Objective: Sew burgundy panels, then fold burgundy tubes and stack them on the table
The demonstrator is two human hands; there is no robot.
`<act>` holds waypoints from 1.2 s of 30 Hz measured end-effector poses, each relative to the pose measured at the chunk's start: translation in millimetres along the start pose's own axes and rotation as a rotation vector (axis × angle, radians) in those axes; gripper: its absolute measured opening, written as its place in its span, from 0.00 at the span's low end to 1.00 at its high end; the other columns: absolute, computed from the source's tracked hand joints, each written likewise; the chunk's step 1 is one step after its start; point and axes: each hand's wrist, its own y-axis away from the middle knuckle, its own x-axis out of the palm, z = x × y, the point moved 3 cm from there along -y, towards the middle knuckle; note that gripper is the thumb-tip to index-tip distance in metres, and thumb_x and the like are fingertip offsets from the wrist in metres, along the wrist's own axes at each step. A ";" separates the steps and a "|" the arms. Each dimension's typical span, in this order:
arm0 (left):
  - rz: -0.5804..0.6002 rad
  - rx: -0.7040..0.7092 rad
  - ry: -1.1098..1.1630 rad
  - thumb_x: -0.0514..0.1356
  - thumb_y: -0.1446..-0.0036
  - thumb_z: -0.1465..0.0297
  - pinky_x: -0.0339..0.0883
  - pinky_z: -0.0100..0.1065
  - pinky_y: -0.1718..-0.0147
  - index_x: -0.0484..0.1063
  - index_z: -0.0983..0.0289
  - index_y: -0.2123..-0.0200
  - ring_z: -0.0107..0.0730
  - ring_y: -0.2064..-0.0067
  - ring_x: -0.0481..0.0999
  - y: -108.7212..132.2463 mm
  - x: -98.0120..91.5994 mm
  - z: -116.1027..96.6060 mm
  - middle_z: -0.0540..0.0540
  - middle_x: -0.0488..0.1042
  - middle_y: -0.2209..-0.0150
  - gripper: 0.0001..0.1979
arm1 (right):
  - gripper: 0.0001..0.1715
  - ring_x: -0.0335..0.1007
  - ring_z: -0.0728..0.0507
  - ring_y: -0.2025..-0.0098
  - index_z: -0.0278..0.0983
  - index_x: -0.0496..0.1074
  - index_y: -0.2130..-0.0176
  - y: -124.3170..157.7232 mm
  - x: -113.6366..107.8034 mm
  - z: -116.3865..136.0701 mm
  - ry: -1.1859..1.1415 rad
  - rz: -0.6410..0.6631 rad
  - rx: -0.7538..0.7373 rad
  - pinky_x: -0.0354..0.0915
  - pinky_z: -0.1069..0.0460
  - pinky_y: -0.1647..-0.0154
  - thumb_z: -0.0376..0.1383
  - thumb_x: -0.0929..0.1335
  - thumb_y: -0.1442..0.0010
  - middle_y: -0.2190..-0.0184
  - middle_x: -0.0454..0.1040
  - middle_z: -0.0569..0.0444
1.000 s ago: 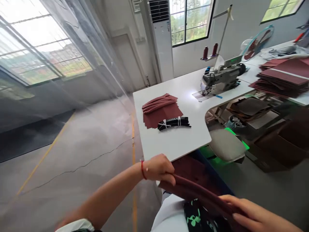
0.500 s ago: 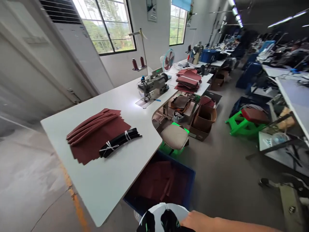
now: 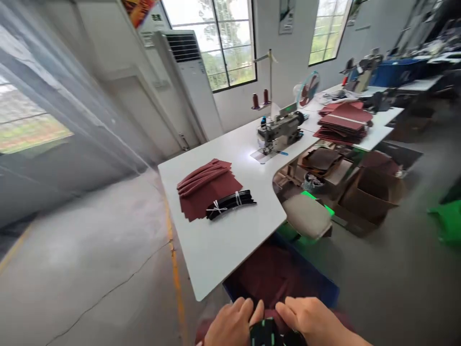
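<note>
My left hand (image 3: 230, 323) and my right hand (image 3: 309, 319) sit close together at the bottom of the view, in front of my dark green-patterned top. Both grip a maroon strip of leather-like material (image 3: 270, 313), mostly hidden by my fingers, with its ends sagging to either side. Beyond them, on the white table (image 3: 223, 250), lie a fanned stack of maroon pieces (image 3: 209, 190) and a black bundle of strips (image 3: 230, 204) bound with white ties. Neither hand touches the table.
A blue bin (image 3: 273, 274) of maroon pieces stands just beyond my hands, below the table corner. Farther off are a sewing machine (image 3: 279, 132), a tall maroon stack (image 3: 342, 122), a padded stool (image 3: 306, 216) and cardboard boxes (image 3: 370, 202). Bare concrete floor lies left.
My hands, wide apart on the strip a second ago, are now together low in front of me. The view has swung right and back, showing more of the room. The table items look unmoved.
</note>
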 end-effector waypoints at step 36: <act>-0.312 -0.273 0.029 0.54 0.40 0.62 0.43 0.59 0.36 0.43 0.58 0.31 0.55 0.32 0.44 -165.9 270.8 100.8 0.57 0.44 0.31 0.37 | 0.18 0.71 0.42 0.55 0.35 0.68 0.49 103.1 592.1 -276.7 -0.404 0.712 0.978 0.69 0.43 0.55 0.41 0.67 0.36 0.51 0.71 0.49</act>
